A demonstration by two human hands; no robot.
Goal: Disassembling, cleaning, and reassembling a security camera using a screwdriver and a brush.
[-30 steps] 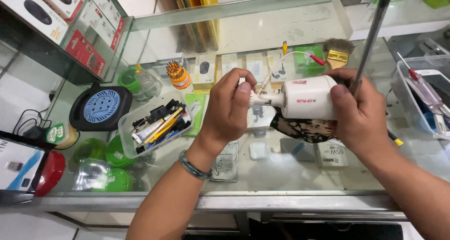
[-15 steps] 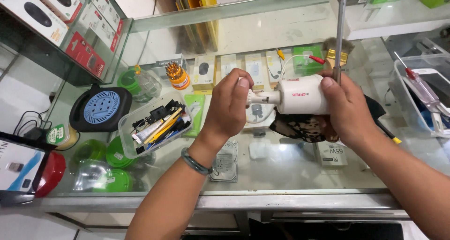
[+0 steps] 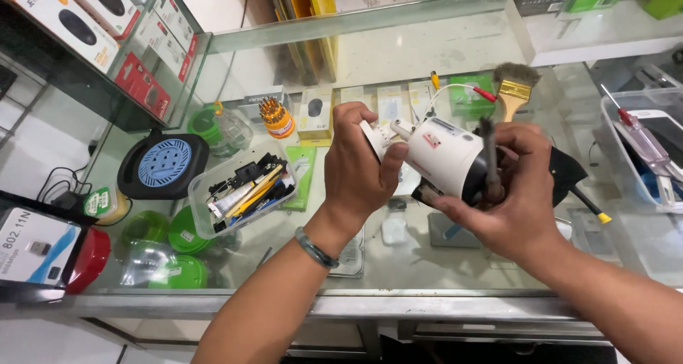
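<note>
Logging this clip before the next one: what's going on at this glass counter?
A person holds a white camera above the glass counter. The left hand grips its mount end; the right hand wraps the front end and also holds a thin dark tool. A paintbrush and a tray of tools lie on the counter.

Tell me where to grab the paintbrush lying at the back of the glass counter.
Take the paintbrush by its yellow wooden handle, coming from the near side. The handle points toward the person and lies bare on the glass, while the splayed bristles face away and would bend under a grip.
</note>
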